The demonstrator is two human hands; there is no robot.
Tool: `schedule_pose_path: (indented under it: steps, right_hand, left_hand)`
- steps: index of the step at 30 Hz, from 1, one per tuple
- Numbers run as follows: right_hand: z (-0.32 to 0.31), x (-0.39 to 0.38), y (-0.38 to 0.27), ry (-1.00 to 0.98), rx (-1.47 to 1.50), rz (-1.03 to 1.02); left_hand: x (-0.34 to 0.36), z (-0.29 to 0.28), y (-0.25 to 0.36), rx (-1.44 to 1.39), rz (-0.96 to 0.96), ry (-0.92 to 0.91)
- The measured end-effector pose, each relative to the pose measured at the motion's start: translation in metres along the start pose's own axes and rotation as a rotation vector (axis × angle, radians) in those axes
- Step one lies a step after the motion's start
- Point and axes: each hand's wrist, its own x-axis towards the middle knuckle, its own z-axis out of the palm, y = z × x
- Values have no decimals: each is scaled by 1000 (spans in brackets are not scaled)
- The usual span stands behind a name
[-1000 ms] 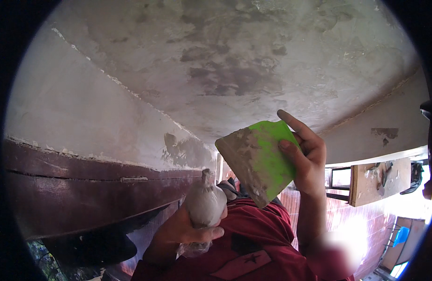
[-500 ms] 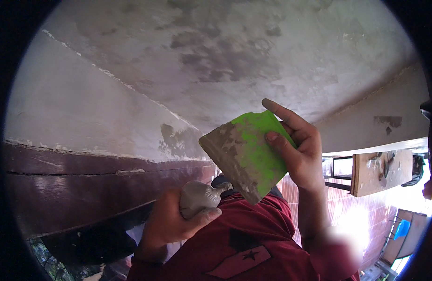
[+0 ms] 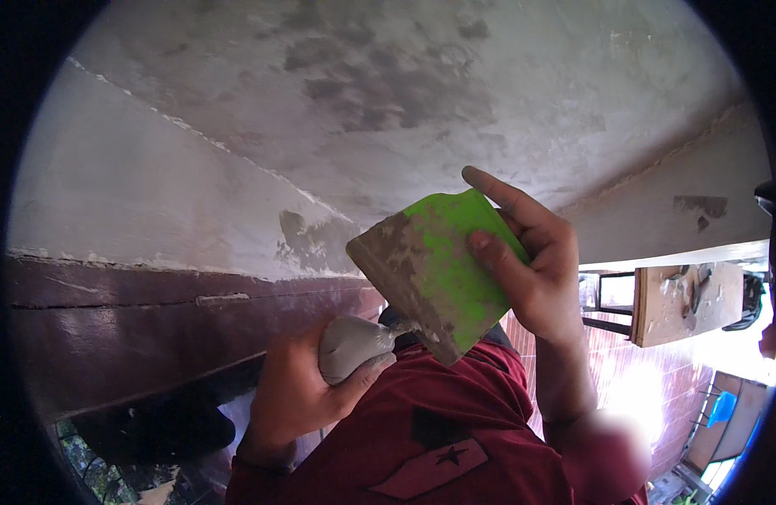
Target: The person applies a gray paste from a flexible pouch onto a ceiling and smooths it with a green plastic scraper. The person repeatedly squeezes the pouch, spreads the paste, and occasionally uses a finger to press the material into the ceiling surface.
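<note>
My right hand (image 3: 535, 273) pinches a flat green plastic spreader (image 3: 464, 244) between thumb and fingers, its index finger stretched along the far edge. Grey-brown paste coats the left half of the spreader and its lower left edge. Wrapped in my left hand (image 3: 304, 383) is a rounded, full grey bag (image 3: 352, 347), gathered into a narrow neck. That neck points right and ends close to the spreader's lower edge; whether they touch I cannot tell. Paste smudges the left thumb.
Overhead spreads a grey plastered ceiling (image 3: 506, 93) with darker damp-looking patches. On the left, a pale wall (image 3: 152, 177) meets a dark red band (image 3: 152, 337). Over to the right stands a wooden table (image 3: 699, 307) with things on it, and a blue chair (image 3: 722, 408) lies beyond.
Both hands have shifted slightly left in the view, with the spreader and the bag still in them. The bag's neck and the spreader's lower edge stay close together.
</note>
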Motion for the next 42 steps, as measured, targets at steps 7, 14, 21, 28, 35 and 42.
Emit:
schedule_pose_path:
  steps: [7, 14, 21, 28, 35, 42]
  right_hand:
    - [-5, -4, 3, -5, -19, -12]
    - [-14, -4, 6, -21, -52, -41]
    - [-17, -7, 7, -46, -33, -8]
    - [-24, -8, 6, -51, -62, -26]
    - [-32, -11, 8, -29, -62, -23]
    - [-40, -14, 8, -16, -6, 22]
  left_hand:
    - [2, 4, 8, 79, 3, -7]
    - [7, 7, 17, 203, 36, 15]
    - [9, 12, 19, 252, -17, 80]
    - [15, 10, 14, 351, 32, 103]
    - [23, 7, 11, 437, 51, 97]
    - [30, 5, 16, 446, 43, 185]
